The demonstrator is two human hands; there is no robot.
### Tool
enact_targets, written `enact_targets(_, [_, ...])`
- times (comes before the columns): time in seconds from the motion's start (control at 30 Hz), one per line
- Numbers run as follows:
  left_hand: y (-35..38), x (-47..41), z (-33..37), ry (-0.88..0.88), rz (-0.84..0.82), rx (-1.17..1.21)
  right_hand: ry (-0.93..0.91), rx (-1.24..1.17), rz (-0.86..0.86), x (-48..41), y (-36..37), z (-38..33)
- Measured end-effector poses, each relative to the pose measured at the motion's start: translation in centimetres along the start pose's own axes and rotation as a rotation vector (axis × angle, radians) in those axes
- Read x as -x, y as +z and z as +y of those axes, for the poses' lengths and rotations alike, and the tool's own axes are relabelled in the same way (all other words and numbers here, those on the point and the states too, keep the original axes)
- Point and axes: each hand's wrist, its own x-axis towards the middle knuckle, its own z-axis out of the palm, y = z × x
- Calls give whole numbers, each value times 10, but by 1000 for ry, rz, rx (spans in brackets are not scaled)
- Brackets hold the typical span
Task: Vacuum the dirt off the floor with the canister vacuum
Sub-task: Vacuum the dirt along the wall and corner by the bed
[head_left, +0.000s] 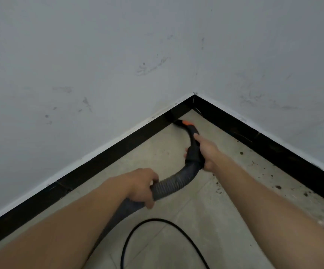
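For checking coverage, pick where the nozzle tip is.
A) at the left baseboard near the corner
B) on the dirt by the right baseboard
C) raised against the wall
A: the nozzle, steered by the right hand, sits at the foot of the left baseboard near the corner, away from the dirt.

Rm corner: two pale grey-white walls meet here, L wall & R wall, both w/ dark scuffs & smudges. Black skirting runs along the base of each, w/ a thin, uneven white paint edge just above it. Floor is beige-grey tile w/ faint joint lines. Light is soft, even, cool-toned.
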Motion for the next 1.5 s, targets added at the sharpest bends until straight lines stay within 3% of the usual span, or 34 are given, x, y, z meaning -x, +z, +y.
enact_targets(0.17, [22, 59, -63, -73, -206, -216, 27, -137, 44, 79, 31, 110])
enact_targets(0.27, [52, 92, -99, -89, -263, -209, 11, -168, 28, 111, 54, 156])
enact_targets(0.47, [121, 112, -122, -41, -7, -29, -70, -165, 140, 121, 53, 167])
enact_targets(0.67, [143, 110, -124, 38, 190, 151, 68, 109, -74, 119, 83, 118])
enact_targets(0.83, [143, 109, -138, 69, 306, 247, -39, 130, 132, 102, 89, 126])
enact_targets(0.97, [153, 107, -144, 38, 318, 242, -21, 194, 57, 103, 98, 131])
enact_targets(1.13, [146, 97, -127, 67, 523, 371, -114, 145, 143, 51, 109, 100])
enact_targets(1.27, [141, 99, -150, -1, 455, 249, -87, 110, 154, 76, 120, 117])
enact_targets(1.5, [148, 144, -240, -303, 295, -8, 25, -96, 126, 142, 153, 237])
